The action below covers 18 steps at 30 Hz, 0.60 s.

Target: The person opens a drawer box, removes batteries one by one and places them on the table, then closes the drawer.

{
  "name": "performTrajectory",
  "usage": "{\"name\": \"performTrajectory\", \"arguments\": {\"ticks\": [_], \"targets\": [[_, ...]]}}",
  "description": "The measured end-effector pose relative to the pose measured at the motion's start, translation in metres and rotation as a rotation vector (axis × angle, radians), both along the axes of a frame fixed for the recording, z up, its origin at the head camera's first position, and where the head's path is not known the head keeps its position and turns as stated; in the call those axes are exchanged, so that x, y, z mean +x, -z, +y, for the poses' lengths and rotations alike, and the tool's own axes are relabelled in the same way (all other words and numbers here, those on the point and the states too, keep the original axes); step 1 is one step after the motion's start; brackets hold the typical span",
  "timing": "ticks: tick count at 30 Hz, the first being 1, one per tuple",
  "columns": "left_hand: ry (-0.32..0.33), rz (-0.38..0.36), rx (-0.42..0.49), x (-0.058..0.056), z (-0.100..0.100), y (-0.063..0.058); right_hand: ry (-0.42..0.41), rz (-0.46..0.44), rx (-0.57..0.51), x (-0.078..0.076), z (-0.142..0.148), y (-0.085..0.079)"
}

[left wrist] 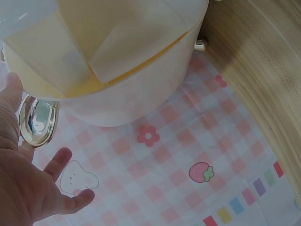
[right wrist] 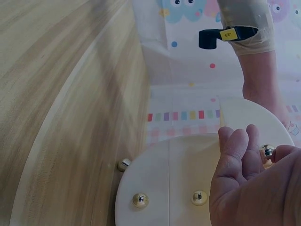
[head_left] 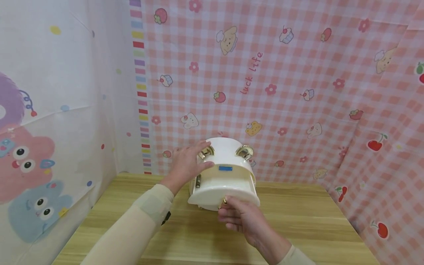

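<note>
A white rounded storage box [head_left: 226,151] with gold ear-shaped pieces on top stands on the table, its front drawer [head_left: 215,195] pulled out. My right hand [head_left: 243,217] pinches the drawer's gold knob [right wrist: 267,151] between thumb and forefinger, the other fingers lying below. By the left gold ear [left wrist: 38,121] is my left hand [head_left: 187,163], fingers spread and touching the box's top. A small dark cylinder [head_left: 198,181], perhaps a battery, lies at the drawer's left side. A small blue piece [head_left: 225,168] shows at the back of the opening.
The box stands on a wood-grain table [head_left: 291,221] close to a pink checked cloth [head_left: 281,110] at the back. A white cartoon cloth [head_left: 79,147] hangs on the left. Gold ball feet [right wrist: 140,200] show under the box.
</note>
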<state>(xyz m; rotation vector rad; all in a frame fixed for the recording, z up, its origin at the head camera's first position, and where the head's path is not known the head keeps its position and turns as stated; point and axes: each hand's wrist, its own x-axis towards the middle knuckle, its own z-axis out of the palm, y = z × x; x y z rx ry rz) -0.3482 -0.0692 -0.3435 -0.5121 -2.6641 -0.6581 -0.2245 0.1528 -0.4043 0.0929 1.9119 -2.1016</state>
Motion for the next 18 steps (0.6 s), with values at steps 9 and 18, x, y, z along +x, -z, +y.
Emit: {"name": "performTrajectory", "arguments": {"ticks": [9,18], "targets": [[-0.004,0.001,0.007,0.0002,0.0006,-0.0002,0.015,-0.003,0.001,0.0038,-0.0005,0.0006],[0.006,0.011,0.014,0.0007,-0.0001,0.0,0.012,0.002,-0.002,0.0062,0.0002,0.0023]]}}
